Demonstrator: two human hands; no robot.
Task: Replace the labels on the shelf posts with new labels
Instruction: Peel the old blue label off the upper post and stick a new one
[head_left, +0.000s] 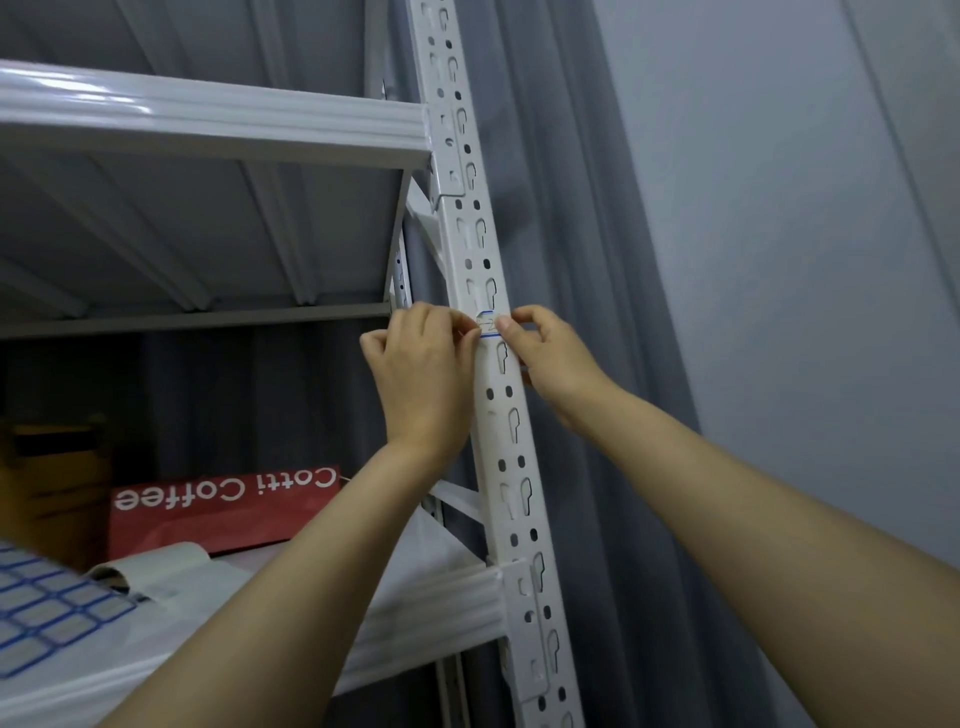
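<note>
A white perforated shelf post (506, 410) runs up the middle of the head view. A small white label with a blue border (489, 325) sits across the post at mid height. My left hand (423, 376) pinches the label's left end with its fingertips. My right hand (545, 353) presses its thumb on the label's right end, fingers curled behind the post. A sheet of blue-bordered labels (47, 608) lies on the lower shelf at the bottom left, partly cut off by the frame edge.
A white upper shelf beam (208, 122) joins the post above my hands and a lower beam (436, 608) joins it below. A red Cotti Coffee box (218, 514) and brown cartons (57, 478) sit on the lower shelf. Grey curtain (597, 260) hangs behind the post.
</note>
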